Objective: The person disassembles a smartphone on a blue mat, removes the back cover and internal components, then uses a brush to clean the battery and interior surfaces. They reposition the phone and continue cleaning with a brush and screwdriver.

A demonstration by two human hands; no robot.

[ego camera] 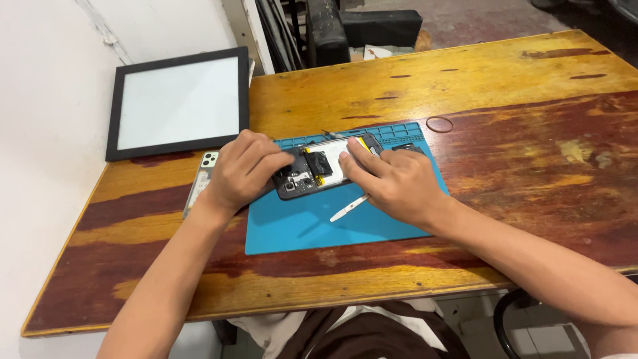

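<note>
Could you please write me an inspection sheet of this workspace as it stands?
Surface: worn wooden table with a blue mat on it.
Job's things: opened phone on the mat, its insides showing; white pry tool on the mat beside it.
Clutter: back cover left of the mat; rubber band; black-framed panel at the table's far left corner.
Grippers: left hand rests on the phone's left end; right hand presses fingers on its middle.
Cables: nothing seen.
Surroundings: white wall, dark objects behind the table, concrete floor.
</note>
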